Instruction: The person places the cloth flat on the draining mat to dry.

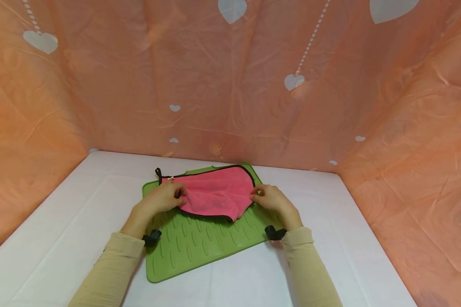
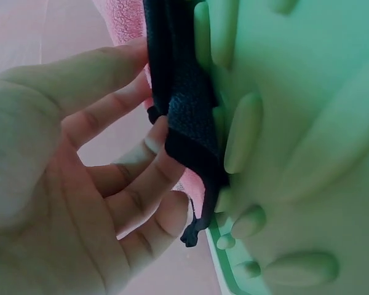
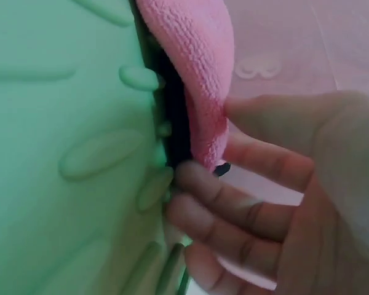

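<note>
A pink cloth [image 1: 219, 189] with black edging lies over a green ridged mat [image 1: 192, 251], its lower edge crumpled. A black loop [image 1: 158, 172] sticks out at its far left corner. At the cloth's left side, my left hand [image 1: 163, 198] pinches the edge between thumb and fingers. In the left wrist view, the turned edge shows the cloth's dark underside [image 2: 194, 101]. My right hand [image 1: 273, 199] pinches the right edge, where the pink cloth [image 3: 200, 67] bends up from the mat [image 3: 67, 203] in the right wrist view.
The mat lies at a slant on a white-covered table [image 1: 53, 238]. An orange curtain [image 1: 230, 94] with pale hearts stands behind the table and along both sides. Black wrist devices [image 1: 152, 238] sit at both cuffs, close above the mat.
</note>
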The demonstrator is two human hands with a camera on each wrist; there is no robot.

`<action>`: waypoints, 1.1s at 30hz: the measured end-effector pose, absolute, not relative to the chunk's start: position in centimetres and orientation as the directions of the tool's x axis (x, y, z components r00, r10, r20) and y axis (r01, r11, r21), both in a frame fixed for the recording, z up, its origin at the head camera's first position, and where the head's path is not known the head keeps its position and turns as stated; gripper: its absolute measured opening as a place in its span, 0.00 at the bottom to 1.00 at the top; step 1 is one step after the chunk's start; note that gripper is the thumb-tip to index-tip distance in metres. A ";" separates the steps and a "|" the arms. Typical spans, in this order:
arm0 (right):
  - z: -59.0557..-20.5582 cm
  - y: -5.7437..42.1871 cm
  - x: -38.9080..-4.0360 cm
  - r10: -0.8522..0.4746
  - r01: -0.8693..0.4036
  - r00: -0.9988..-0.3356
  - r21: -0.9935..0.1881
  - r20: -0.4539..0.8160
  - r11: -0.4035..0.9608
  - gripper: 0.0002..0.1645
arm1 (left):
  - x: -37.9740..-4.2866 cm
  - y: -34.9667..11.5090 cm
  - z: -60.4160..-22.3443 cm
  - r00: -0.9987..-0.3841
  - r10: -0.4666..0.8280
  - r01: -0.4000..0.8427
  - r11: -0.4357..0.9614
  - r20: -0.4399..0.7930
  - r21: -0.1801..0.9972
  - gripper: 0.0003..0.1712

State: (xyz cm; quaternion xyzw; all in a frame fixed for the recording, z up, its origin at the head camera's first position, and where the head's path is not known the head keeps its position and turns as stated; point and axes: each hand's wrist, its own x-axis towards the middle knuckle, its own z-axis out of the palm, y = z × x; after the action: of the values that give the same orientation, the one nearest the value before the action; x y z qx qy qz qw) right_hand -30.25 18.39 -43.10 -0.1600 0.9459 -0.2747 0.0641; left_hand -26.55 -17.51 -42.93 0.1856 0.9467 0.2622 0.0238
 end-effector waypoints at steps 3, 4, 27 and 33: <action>-43.1 18.1 -30.1 -0.359 -0.288 -0.933 -0.591 -0.002 0.753 0.14 | -26.5 -17.5 -42.8 -0.932 0.362 0.324 0.794 0.028 0.514 0.08; -43.1 18.0 -30.1 -0.359 -0.290 -0.933 -0.612 0.011 0.736 0.14 | -26.5 -17.4 -42.7 -0.933 0.360 0.318 0.794 0.021 0.518 0.09; -44.1 16.0 -30.3 -0.284 -0.229 -0.952 -0.879 0.113 0.419 0.21 | -26.5 -17.1 -42.7 -0.910 0.409 0.363 0.716 0.064 0.596 0.02; -44.2 15.2 -30.1 -0.252 -0.157 -0.962 -0.966 0.103 0.204 0.22 | -26.5 -17.2 -42.7 -0.902 0.425 0.385 0.704 0.080 0.597 0.02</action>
State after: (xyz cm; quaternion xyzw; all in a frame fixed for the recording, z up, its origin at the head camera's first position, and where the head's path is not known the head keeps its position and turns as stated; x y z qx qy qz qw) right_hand -30.09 15.16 -44.21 -0.1321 0.7750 -0.6168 0.0385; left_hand -26.48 -17.25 -42.67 0.2194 0.9225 0.3159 0.0316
